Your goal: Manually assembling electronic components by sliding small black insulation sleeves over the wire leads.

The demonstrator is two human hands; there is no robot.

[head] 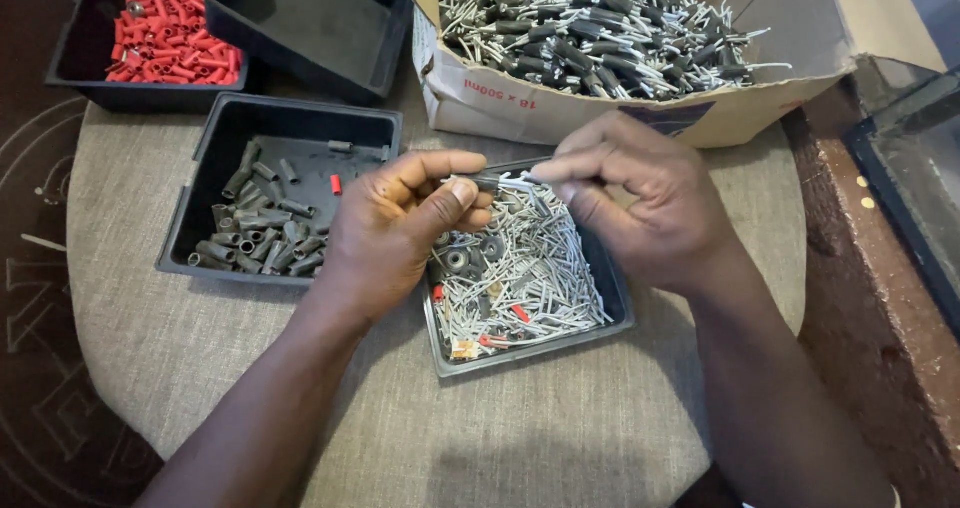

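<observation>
My left hand [400,223] and my right hand [640,203] meet over a black tray [615,293] full of thin white pieces. Between them they pinch one small part [497,181] with a dark sleeve and white prongs. The left thumb and fingers grip its dark end. The right fingertips hold its white end. The part hangs just above the tray's far edge.
A black tray [215,143] of grey sleeves lies to the left. A tray [85,38] of red sleeves and an empty black tray [300,18] sit at the back left. A cardboard box [600,108] of unsorted parts stands behind. A brown ledge [870,298] borders the right.
</observation>
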